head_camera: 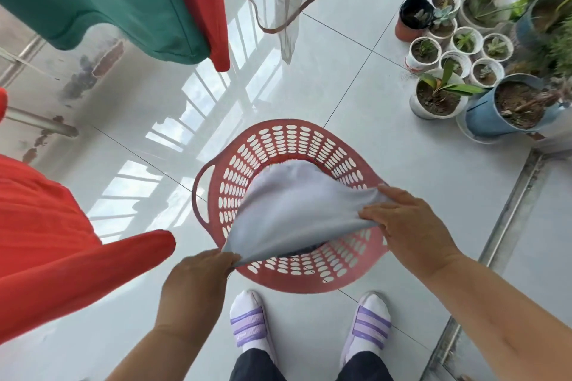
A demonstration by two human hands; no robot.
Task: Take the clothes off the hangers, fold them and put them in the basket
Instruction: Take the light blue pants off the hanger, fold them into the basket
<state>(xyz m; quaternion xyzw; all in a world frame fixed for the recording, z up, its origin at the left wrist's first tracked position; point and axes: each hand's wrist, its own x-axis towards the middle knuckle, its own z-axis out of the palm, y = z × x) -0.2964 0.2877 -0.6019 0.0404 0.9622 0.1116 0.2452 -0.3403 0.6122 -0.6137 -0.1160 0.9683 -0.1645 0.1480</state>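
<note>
Pale grey cloth: soft, light, limp; left hand and right hand pinch opposite edges over basket; grip corners.

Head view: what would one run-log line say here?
left hand: grips cloth corner | right hand: grips cloth | pale cloth: over red basket

**Pots, tiles and slippers**

Glossy white floor tiles are mirroring a railing and pale sky. Over at the right, potted plants are crowding together — small white pots with succulents, a black-lined red pot, and a tilted blue bucket holding soil. A metal floor strip is running diagonally past them. Near the bottom, purple striped slippers over white socks are standing side by side — dark trousers showing just above.
</note>
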